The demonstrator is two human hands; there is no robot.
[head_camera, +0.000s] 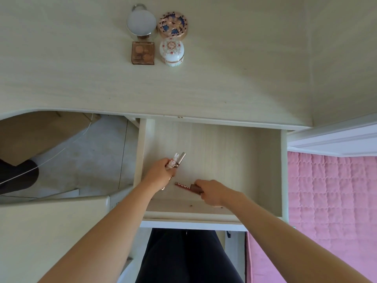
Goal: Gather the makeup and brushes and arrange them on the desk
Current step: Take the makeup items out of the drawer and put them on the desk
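Both hands reach into the open drawer [265,170] below the pale desk top [224,78]. My left hand [158,173] grips a small bundle of makeup sticks [177,160], one with a white rabbit pattern and one with a silver end. My right hand [210,192] pinches the brown cap end of a red lip tube [184,185] lying on the drawer floor. On the desk stand four makeup pieces in a square: a round white compact [141,22], an ornate blue and gold round case [173,24], a brown square palette [142,53] and a white floral pot [172,52].
A pink quilted bed cover [330,201] lies to the right of the drawer. A pale chair seat [51,231] sits at lower left, with grey floor [91,156] and a thin cable beyond it. My dark-clad legs [183,258] are under the drawer front.
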